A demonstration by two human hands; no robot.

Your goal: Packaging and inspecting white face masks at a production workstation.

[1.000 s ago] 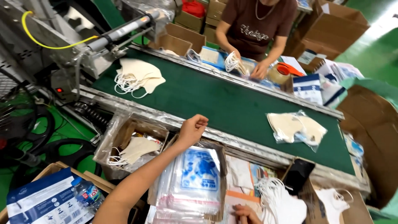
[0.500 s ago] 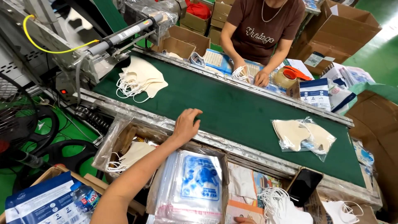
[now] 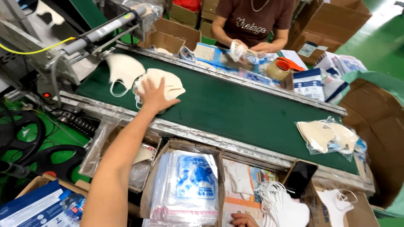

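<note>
A stack of cream face masks (image 3: 162, 86) on the green conveyor belt (image 3: 235, 113) is being pressed by the open left hand (image 3: 155, 97), while the right hand (image 3: 242, 220), barely visible, cannot be judged.

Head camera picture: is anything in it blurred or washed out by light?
In the head view, a white mask dropping from the machine is motion-smeared; the left hand on the mask stack looks soft; the floor at the top right is overexposed; the plastic bags show glare.

My left hand (image 3: 154, 96) is pressing flat on a stack of cream masks (image 3: 162, 84) lying on the green belt (image 3: 235, 113); my right hand (image 3: 242, 219) is resting near, low by the clear bags (image 3: 185, 189).
</note>
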